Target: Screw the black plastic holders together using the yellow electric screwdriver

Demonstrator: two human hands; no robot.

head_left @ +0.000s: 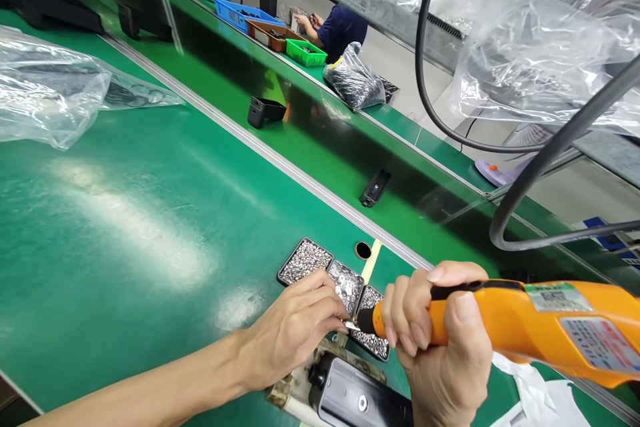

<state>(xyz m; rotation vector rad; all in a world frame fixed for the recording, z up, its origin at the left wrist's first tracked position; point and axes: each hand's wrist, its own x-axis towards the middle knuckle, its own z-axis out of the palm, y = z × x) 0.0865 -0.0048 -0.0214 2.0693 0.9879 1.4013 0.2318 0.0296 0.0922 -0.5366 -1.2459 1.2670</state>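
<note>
Orange driver (510,323) in R hand (445,360), fingers wrapped round; L hand (295,320) palm-down, fingers pinched nr tip (366,320).

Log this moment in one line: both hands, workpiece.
Right hand: gripping orange power screwdriver | Left hand: at screwdriver tip, grip unclear | Black housing: on fixture

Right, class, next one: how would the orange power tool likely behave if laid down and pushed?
The orange power tool would probably stay stiff: it looks like hard plastic. Its rounded shape may let it rock or roll. It might feel tail-heavy, since it narrows towards the black tip.
</note>
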